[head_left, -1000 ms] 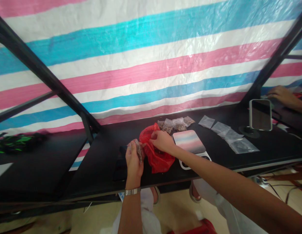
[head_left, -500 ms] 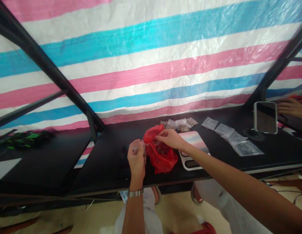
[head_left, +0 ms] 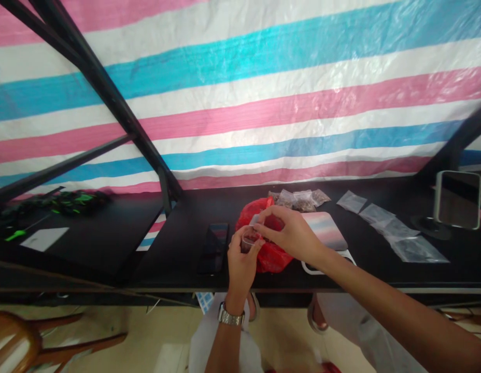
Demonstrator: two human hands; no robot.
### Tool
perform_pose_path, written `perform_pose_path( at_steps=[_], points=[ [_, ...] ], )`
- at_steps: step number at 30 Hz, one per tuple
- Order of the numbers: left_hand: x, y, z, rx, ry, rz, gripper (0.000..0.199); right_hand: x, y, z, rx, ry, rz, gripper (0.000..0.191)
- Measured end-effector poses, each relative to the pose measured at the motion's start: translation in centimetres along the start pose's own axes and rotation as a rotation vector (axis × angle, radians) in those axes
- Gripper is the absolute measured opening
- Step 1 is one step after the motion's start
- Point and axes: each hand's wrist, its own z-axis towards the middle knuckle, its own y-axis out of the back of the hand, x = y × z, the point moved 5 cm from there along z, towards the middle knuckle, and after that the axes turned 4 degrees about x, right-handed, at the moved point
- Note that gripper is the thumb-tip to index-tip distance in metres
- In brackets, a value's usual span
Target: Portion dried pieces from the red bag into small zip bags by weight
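My left hand (head_left: pixel 241 256) is closed around a small clear plastic bag (head_left: pixel 248 239) with its mouth held open and some brownish bits inside. Over the bag's mouth, the fingertips of my right hand (head_left: pixel 289 233) are pinched together; whatever is between them is too small to make out. Beneath both hands lies an open red plastic bag (head_left: pixel 273 260), partly covered by them. Just right of it, a digital scale (head_left: pixel 326 232) with a shiny pale top is partly hidden by my right forearm.
Several filled clear bags (head_left: pixel 300 201) lie behind the scale. Flat clear bags (head_left: pixel 394 228) form a row to the right, near a phone on a stand (head_left: pixel 457 201). A dark phone (head_left: pixel 214 247) lies left of my hands. A black frame bar (head_left: pixel 124 114) slants up at left.
My right hand has come out of the red bag to the clear bag's mouth. My left hand has turned the clear bag upward beside it. The view has shifted left, uncovering the dark phone.
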Motion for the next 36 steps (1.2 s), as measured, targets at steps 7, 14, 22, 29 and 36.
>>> perform_pose_path(
  at_steps=[7,14,22,29,36],
  points=[
    [0.0,-0.1,-0.1,-0.012,0.019,0.011,0.040,1.1,-0.9,-0.8,0.055,0.209,-0.341,0.012],
    [-0.4,0.3,-0.4,-0.008,-0.024,-0.032,0.036,-0.6,0.7,-0.9,-0.066,0.100,-0.430,0.013],
    [-0.1,1.5,-2.0,0.001,0.051,0.050,0.036,-5.1,-2.0,1.0,0.232,-0.120,-0.695,0.011],
    [0.0,2.0,-2.1,-0.003,0.116,0.039,0.046,-6.1,-2.4,1.3,0.192,-0.197,-0.773,0.021],
    [1.1,2.0,-1.7,-0.084,0.237,-0.083,0.063,-5.2,-2.4,0.8,0.186,-0.255,-0.517,0.015]
  ],
)
